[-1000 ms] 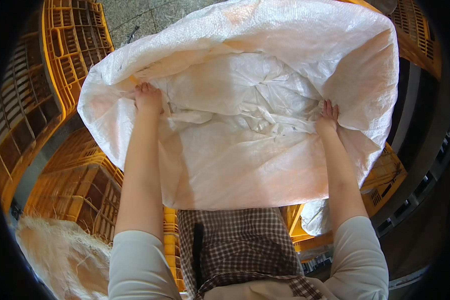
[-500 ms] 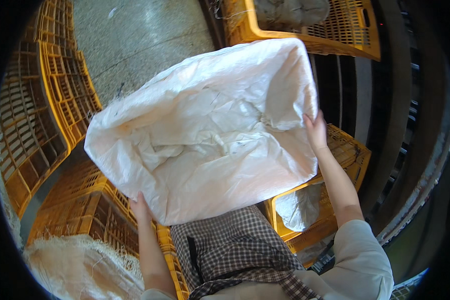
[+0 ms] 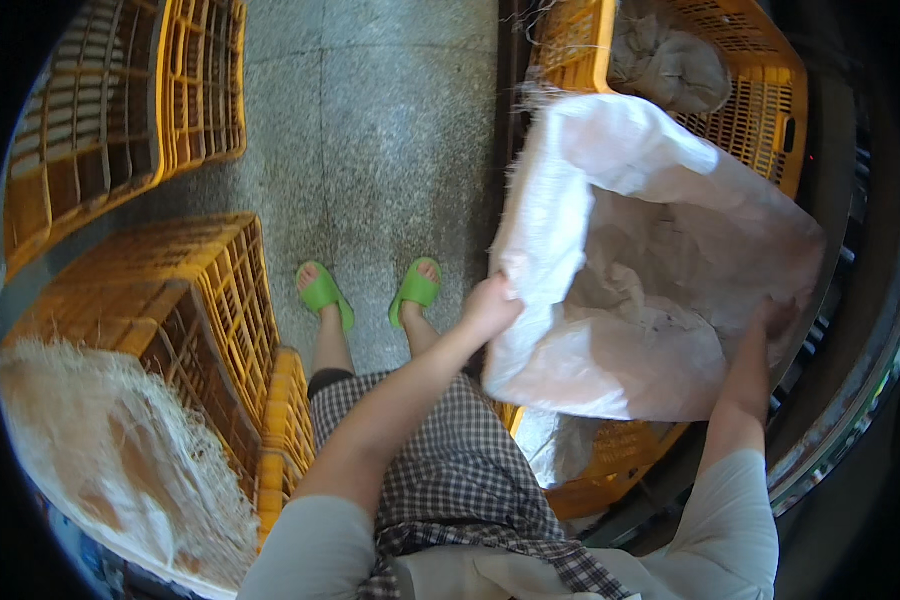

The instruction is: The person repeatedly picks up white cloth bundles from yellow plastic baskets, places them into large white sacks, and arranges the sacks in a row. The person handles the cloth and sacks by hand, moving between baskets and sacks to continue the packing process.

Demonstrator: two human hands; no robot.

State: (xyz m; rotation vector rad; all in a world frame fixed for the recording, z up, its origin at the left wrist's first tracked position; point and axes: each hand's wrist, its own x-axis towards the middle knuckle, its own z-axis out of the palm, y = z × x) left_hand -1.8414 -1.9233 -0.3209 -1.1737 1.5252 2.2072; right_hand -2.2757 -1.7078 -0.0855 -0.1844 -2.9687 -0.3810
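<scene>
A large white woven sack (image 3: 625, 375) is spread into a boxy, open-topped shape at my right, over the dark rails. Its rim is folded outward, and its inside is creased and shaded. Whether a crate lies under the cloth is hidden. My left hand (image 3: 493, 307) is closed on its left rim, thumb over the folded edge. Across the opening, my right hand (image 3: 778, 315) holds the sack's right side; its fingers are dim in shadow.
Yellow plastic crates (image 3: 210, 290) stand at the left, one with a frayed woven sack (image 3: 120, 450) on it. Another yellow crate (image 3: 770, 110) holds a crumpled sack (image 3: 675, 70) at the far right. A crate (image 3: 620, 450) sits below the white sack. Dark rails (image 3: 850, 330) run along the right.
The white sack has swung from in front of me to my right, turning as it went, with both hands on it. My green slippers and the floor have come into view.
</scene>
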